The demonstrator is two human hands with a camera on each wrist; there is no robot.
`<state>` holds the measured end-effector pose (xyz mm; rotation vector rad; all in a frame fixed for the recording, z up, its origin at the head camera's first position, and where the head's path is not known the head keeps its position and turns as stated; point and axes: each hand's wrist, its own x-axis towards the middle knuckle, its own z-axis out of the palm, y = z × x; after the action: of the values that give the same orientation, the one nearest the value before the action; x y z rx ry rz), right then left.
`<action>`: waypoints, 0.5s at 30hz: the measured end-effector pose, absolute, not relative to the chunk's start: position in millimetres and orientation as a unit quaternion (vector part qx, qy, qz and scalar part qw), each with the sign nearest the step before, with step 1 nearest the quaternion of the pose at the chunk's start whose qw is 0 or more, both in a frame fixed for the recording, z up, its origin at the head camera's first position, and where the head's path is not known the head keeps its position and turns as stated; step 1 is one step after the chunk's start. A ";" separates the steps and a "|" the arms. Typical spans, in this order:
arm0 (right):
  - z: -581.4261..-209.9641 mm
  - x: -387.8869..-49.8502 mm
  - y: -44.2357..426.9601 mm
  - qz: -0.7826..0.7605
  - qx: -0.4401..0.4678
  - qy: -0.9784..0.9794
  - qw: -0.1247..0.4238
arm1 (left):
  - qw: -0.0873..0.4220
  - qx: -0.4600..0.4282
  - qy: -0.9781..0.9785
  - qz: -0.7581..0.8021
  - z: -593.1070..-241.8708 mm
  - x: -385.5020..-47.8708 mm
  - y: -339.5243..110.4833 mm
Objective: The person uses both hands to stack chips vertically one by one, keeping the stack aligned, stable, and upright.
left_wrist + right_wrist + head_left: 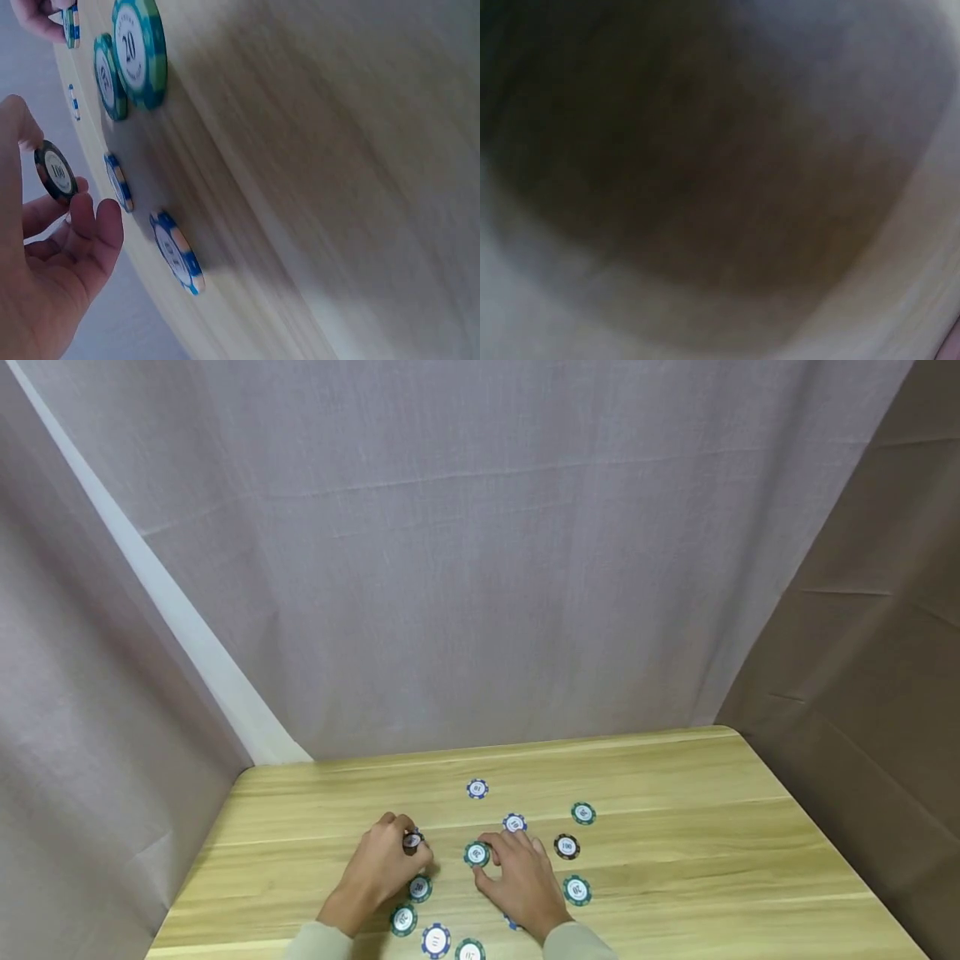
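I pinch a black chip point(413, 841) in the fingers point(19, 124) of my left hand point(381, 860). The chip says 100, and its white middle shows well from my left wrist. My right hand point(525, 881) has a finger and thumb bent around a green chip point(476, 854), gripping it by the edge. That green chip is between my two hands, over the middle of the wooden tabletop point(675, 827). I can't tell if it is lifted a little.

More chips lie flat around my hands. Just beside my left hand is a second green chip point(420, 887), and near that is a third green chip point(403, 919). Closer to me are a blue chip point(436, 941) and a fourth green chip point(470, 950), which is cut off at the bottom. Just past my right hand is a blue 10 chip point(514, 823), and farther away is another blue 10 chip point(477, 788). A bit of one more blue chip point(512, 922) peeks out from under my right hand. To the right of that hand are two more green chips point(577, 889), with a black 100 chip point(567, 846) between them.

Gray cloth point(480, 568) hangs behind the tabletop. My right wrist view is too dark and blurry to read.
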<state>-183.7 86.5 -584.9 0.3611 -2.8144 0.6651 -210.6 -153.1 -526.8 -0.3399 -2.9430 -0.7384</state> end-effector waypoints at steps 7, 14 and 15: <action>-582.3 -183.5 85.2 0.228 0.129 -0.959 0.109 | 0.051 -0.148 -0.961 -0.229 -528.1 -207.0 -144.5; -578.4 -181.8 88.0 0.230 0.136 -0.958 0.107 | 0.058 -0.161 -0.958 -0.230 -531.4 -200.8 -132.0; -578.0 -181.4 88.9 0.229 0.134 -0.958 0.105 | 0.062 -0.165 -0.958 -0.225 -532.2 -199.9 -129.1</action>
<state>-181.4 88.9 -578.0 0.3960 -2.8239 0.6752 -199.9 -129.1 -532.2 -0.4993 -2.8973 -0.6816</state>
